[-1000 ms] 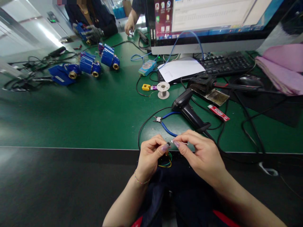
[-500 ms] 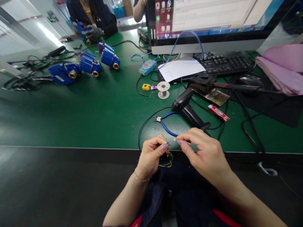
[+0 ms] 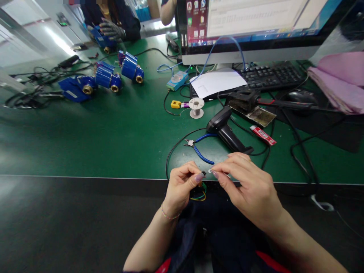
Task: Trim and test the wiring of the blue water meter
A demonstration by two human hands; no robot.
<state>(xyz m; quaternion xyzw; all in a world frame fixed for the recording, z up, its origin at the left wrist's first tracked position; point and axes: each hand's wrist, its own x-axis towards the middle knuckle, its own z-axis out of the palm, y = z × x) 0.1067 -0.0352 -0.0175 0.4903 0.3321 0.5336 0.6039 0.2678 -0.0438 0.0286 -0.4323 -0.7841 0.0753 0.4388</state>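
My left hand point(image 3: 182, 185) is closed in a pinch on a small part with green and yellow wires point(image 3: 201, 192) hanging below it, just in front of the green table's near edge. My right hand point(image 3: 247, 185) is pinched on a tiny whitish ring-shaped piece point(image 3: 211, 171), held a short gap from the left fingertips. Blue-handled cutters point(image 3: 199, 146) lie on the table just beyond my hands, beside a black barcode scanner point(image 3: 226, 131).
A solder spool point(image 3: 196, 107), a red tube point(image 3: 262, 135), a soldering iron stand point(image 3: 247, 104), keyboard point(image 3: 270, 76), paper and monitor sit behind. Three blue valve units point(image 3: 109, 77) lie far left. Other people's hands work at the far edge point(image 3: 112, 30). Cables cross the table.
My right hand has drawn slightly away from the left fingertips, then lowered a little. The co-worker's gloved hand at the far edge has shifted.
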